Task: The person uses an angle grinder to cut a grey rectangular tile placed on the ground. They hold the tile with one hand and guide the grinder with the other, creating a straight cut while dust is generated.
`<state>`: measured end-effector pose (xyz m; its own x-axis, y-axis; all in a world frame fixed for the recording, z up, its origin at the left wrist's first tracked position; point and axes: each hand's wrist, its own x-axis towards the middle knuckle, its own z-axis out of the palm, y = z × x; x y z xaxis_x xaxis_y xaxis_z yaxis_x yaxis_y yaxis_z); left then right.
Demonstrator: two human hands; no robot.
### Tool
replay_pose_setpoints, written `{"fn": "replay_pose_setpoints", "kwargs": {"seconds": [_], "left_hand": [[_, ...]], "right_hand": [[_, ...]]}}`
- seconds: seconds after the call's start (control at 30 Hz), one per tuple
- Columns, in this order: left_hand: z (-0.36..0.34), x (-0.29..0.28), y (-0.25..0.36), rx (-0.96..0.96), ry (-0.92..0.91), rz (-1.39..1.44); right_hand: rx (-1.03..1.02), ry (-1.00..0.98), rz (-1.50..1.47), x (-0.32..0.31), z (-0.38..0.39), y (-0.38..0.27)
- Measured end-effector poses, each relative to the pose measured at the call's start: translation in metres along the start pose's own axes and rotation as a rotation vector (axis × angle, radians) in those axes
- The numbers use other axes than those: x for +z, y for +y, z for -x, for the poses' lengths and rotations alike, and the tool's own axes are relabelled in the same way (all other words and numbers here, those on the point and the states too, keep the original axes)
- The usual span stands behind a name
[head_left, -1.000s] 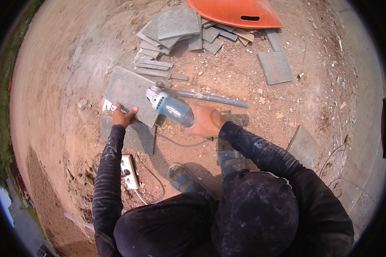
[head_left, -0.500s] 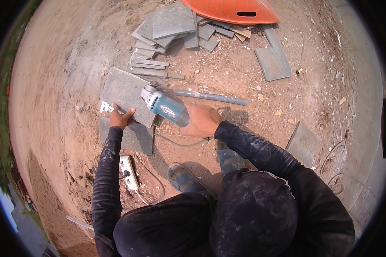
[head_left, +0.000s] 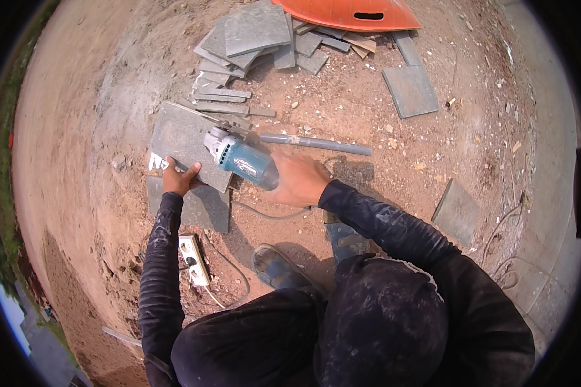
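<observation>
A teal and grey angle grinder (head_left: 244,161) is gripped at its rear by my right hand (head_left: 298,180), which is slightly blurred. Its head lies over the right part of a grey stone tile (head_left: 181,135), near the far edge; the disc is hard to make out. My left hand (head_left: 179,177) holds that tile at its near edge, thumb and fingers closed on it. Partly underneath, nearer to me, rests another grey tile (head_left: 203,205). Beyond the grinder a grey pipe (head_left: 323,143) lies on the ground.
A power strip (head_left: 194,260) with a plugged cord sits near my left forearm. Stacked tiles (head_left: 257,31) and cut strips (head_left: 223,92) lie ahead, beside an orange tub (head_left: 348,14). Loose tiles (head_left: 410,91) and a cable (head_left: 497,232) are at the right.
The grinder and my right hand have shifted slightly left over the tile. My left hand still holds the tile in nearly the same place.
</observation>
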<state>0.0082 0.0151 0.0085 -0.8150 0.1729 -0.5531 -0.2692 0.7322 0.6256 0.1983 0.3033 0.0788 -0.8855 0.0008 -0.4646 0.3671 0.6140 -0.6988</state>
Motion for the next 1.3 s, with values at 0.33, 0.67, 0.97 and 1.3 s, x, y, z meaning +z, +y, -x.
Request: {"fn": "replay_pose_setpoints", "kwargs": {"seconds": [0.33,0.67,0.97,1.3], "left_hand": [[0.000,-0.001,0.000,0.014,0.005,0.000],[0.000,-0.001,0.003,0.036,0.007,-0.010],[-0.015,-0.010,-0.013,0.103,0.053,-0.542],[-0.010,0.000,-0.011,0.268,0.273,-0.925]], "right_hand": [[-0.005,-0.025,0.010,-0.002,-0.001,0.000],[-0.036,-0.006,0.027,0.004,-0.006,0.007],[-0.051,-0.014,0.040,0.000,-0.024,-0.009],[-0.027,-0.084,0.042,-0.010,-0.042,-0.025]]}}
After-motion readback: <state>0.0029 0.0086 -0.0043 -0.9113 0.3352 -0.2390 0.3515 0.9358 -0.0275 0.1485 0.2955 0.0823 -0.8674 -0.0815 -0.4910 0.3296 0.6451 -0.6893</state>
